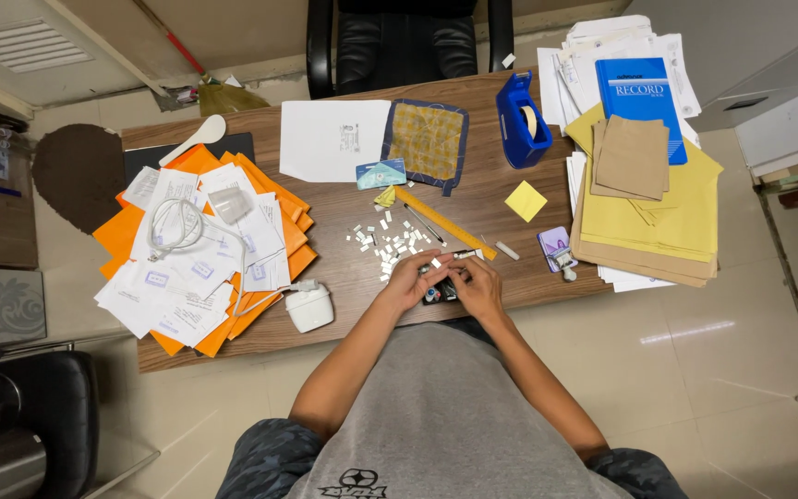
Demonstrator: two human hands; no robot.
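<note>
**Both hands closed on a small dark object at the near desk edge**

Left hand [410, 280] and right hand [478, 285] meet at the front edge of the brown wooden desk [473, 199]. Fingers of both curled narrow, tips pinched together on a small dark, partly white item [442, 269] held between them; too small to tell what it is. Under the hands, a few more small dark pieces [436, 295] lie on the desk, partly hidden.

Just beyond the left hand: a scatter of small white paper bits [386, 242]. Past those, a long yellow ruler [443, 222] lies on a diagonal, a thin grey pen [425, 225] just beside it. A short white stick-shaped piece [507, 250] sits near the right hand; further right a small purple-and-white card [556, 247].

Mid-desk: square yellow sticky pad [525, 200], blue tape dispenser [522, 118], yellow patterned cloth with dark border [427, 139], white sheet [334, 139], pale blue card [380, 173].

To the person's left: pile of orange folders under loose white slips [198, 268], a coiled white cable [174, 227] on top, a white rounded box [310, 307] at the desk edge.

To the right: stacked yellow and brown envelopes [648, 212], with a blue record book [644, 97] above them on white papers.

Black chair [399, 42] across the desk.
</note>
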